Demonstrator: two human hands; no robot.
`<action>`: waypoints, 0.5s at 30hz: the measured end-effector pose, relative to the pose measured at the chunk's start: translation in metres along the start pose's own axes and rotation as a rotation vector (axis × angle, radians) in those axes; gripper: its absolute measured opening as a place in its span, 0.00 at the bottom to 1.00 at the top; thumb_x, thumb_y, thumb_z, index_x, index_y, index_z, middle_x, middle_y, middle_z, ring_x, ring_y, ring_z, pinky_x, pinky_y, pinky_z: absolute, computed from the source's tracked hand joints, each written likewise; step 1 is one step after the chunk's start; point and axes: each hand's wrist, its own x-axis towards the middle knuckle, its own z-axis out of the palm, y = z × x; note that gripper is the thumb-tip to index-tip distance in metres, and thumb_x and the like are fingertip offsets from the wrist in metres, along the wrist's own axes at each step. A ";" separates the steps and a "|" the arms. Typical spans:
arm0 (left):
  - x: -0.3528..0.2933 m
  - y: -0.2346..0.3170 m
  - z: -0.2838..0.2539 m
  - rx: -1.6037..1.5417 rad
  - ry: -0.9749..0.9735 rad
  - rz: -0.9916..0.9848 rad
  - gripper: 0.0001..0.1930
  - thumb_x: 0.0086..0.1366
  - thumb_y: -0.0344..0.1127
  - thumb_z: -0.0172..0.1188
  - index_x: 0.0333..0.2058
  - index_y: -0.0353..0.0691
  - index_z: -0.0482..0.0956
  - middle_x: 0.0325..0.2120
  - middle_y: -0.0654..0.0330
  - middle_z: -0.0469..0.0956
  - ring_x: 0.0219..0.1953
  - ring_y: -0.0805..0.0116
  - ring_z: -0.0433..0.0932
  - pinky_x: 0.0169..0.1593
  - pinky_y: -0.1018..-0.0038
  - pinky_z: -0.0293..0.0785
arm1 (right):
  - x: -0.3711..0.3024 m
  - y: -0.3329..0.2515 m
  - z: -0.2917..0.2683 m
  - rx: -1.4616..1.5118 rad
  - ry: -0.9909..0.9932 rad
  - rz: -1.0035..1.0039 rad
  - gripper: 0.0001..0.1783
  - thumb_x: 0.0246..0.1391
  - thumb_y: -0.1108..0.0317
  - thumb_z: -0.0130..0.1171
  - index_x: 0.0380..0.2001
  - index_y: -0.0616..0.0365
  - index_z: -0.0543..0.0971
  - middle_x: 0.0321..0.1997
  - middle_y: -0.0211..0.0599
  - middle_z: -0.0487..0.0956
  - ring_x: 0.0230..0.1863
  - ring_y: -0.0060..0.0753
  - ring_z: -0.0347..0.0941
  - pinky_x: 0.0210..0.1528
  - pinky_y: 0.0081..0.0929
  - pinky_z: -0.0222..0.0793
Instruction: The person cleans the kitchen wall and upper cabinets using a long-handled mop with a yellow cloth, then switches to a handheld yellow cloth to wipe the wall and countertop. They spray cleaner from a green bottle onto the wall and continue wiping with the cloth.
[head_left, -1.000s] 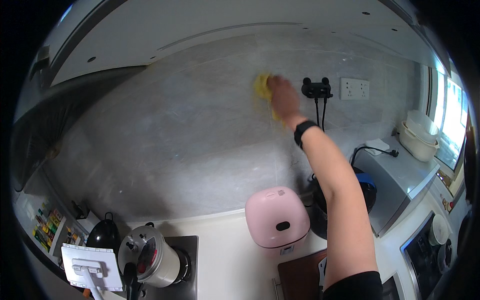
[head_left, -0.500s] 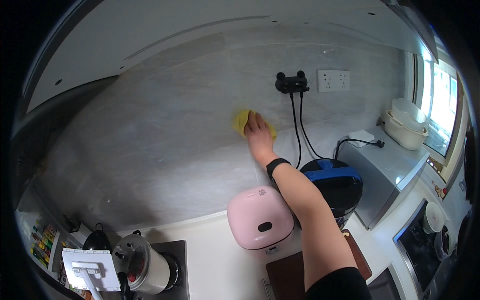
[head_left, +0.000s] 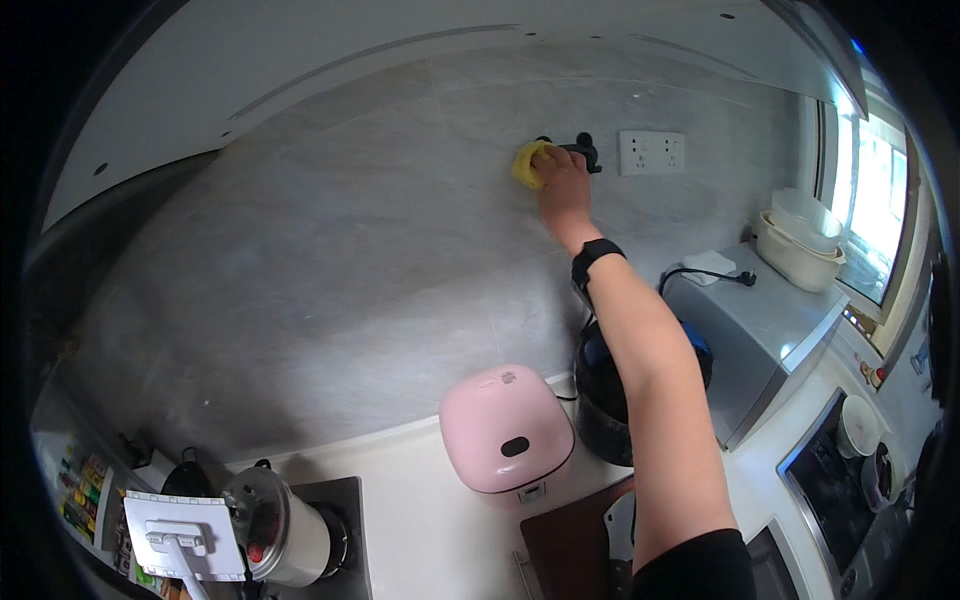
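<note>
My right hand [head_left: 565, 195] reaches up to the grey wall [head_left: 380, 240], its fingers closed round a yellow cloth [head_left: 525, 166]. The cloth is bunched up at the left side of a black wall socket unit [head_left: 587, 152] with round knobs on top. My hand and fingers cover much of that unit and its cables. A black wristband [head_left: 597, 256] sits on my right wrist. Below the forearm, a black and blue appliance [head_left: 598, 400] is partly hidden. My left hand is out of the picture.
On the white counter stands a pink rice cooker [head_left: 507, 425]. A pot [head_left: 290, 535] is on the stove at lower left, beside a white tablet-like panel [head_left: 185, 537]. At right, a silver box-shaped appliance [head_left: 765, 310] carries cream containers [head_left: 800, 250]; a white socket plate [head_left: 651, 153] is above.
My right hand has moved up and slightly right along the wall with the cloth, from bare wall to the black socket unit. The whole view has shifted a little.
</note>
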 end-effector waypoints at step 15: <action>-0.009 0.021 0.025 0.084 0.010 -0.006 0.08 0.61 0.29 0.53 0.39 0.35 0.71 0.12 0.69 0.62 0.10 0.82 0.56 0.13 0.83 0.49 | -0.093 -0.043 0.018 0.530 -0.667 -0.199 0.18 0.44 0.74 0.56 0.42 0.59 0.76 0.49 0.47 0.72 0.51 0.46 0.66 0.53 0.31 0.62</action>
